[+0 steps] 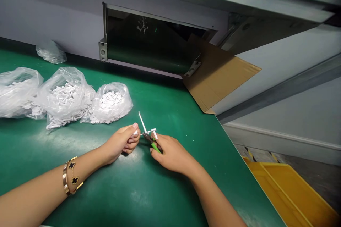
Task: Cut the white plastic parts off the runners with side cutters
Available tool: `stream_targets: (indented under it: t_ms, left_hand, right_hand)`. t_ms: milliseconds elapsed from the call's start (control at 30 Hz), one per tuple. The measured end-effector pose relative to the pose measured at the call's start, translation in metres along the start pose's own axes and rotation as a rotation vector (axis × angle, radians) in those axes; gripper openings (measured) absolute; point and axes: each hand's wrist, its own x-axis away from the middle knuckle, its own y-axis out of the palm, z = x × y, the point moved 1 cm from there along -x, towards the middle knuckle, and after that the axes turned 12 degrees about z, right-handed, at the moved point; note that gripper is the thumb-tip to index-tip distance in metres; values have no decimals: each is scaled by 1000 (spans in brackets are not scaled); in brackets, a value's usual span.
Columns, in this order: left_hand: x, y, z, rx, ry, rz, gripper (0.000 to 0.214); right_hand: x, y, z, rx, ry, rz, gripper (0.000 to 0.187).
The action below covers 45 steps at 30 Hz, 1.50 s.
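Green-handled cutting pliers (156,148) are gripped in my right hand (173,154), their dark jaws pointing left. Those jaws meet a white plastic sprue (143,122) with a long thin stem and a small pin-like part (154,133) at its right. My left hand (125,140) is closed just left of the jaws, thumb and fingers pinching a white plastic piece (135,133) at the sprue's end. Most of that piece is hidden by the fingers. Both hands are a little above the green tabletop (149,191).
Clear plastic bags of white parts stand at the left: round pieces (112,100), pin-shaped pieces (66,94) and another bag (20,92). A smaller bag (52,54) lies behind. A wall opening holds a dark conveyor belt (149,48). Cardboard (218,74) leans beside it; a yellow bin (290,191) stands lower right.
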Motion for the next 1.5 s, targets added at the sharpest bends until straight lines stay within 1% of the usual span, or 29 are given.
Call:
stream_targets:
  t_ms: [67,167,233,267,300,333,400,433,467,500,533,600,700,767,833,900,933,1033,1100,1133,1167,1233,1300,1367,1433,1500]
  left_hand:
    - [-1,-3,1,41,41,83,42]
    - [-4,-8,5,148,148,265,39]
    - [-5,-11,7,210,200,381,34]
    - [-6,-12,8,233,212,433,29]
    - [-7,-12,8,249,215,475,24]
    - [-7,-12,8,258,214,504,18]
    - [-10,-11,6,266,209,529,12]
    - [-11,-10,5,265,209,532,12]
    - [-12,-10,4,256,208,529,13]
    - [-12,-10,2,235,207,525,13]
    - [-13,-10,1,197,198,518,13]
    - [-13,-9,0,58,151,481,14]
    - [-11,-8,-1,-269,95,380,16]
    - [-9,-7,-1,-484,114,317,16]
    - [-8,-5,-1,-628,177,265,17]
    - [-7,-4,-2,-656,221,229,16]
    - [-7,-3,-3,-620,220,223,15]
    - [-8,-3,-5,-368,127,275,12]
    - [-9,-4,-4,-216,92,337,10]
    - [-9,-5,-4,-179,88,364,10]
    - [-9,-6,-4,-172,91,377,11]
    - [-7,-6,-4,-242,97,349,17]
    - [-6,-5,-5,-392,118,270,29]
    - [-4,-4,-5,-544,161,208,36]
    - [-2,-3,-4,-642,200,171,38]
    - [0,-1,-2,-677,215,116,40]
  right_hand:
    - [0,-2,3,0,15,-34,10]
    - [0,-7,6,-48,17,-73,12]
    - [0,-9,7,-163,-52,-106,12]
    - [1,-10,7,-238,-96,-99,11]
    - [0,-10,7,-309,-128,-37,11]
    - [0,-10,6,-364,-142,79,12]
    - [1,-8,4,-402,-145,396,19]
    - [2,-6,1,-396,-154,529,23]
    - [3,-3,-3,-386,-174,603,28]
    - [4,1,-7,-381,-197,620,33]
    - [5,5,-11,-379,-212,604,38]
    - [6,14,-16,-368,-191,569,44]
    - [5,24,-14,-264,-109,550,47]
    - [3,28,-8,-159,-64,526,48]
    - [0,29,-3,-103,-39,494,46]
    - [-3,30,-1,-106,-60,448,43]
    - [-4,30,-1,-117,-78,424,41]
    - [-6,29,-3,-166,-84,356,36]
    - [-7,27,-4,-248,-21,341,31]
    - [-6,26,-4,-321,11,333,28]
    - [-6,24,-4,-418,40,327,24]
    - [-5,20,-4,-659,56,311,15]
    - [-2,15,-7,-899,-2,270,10]
    - [0,12,-10,-1065,-94,190,13]
    - [2,11,-12,-1140,-175,90,14]
    - [3,10,-13,-1150,-222,29,15]
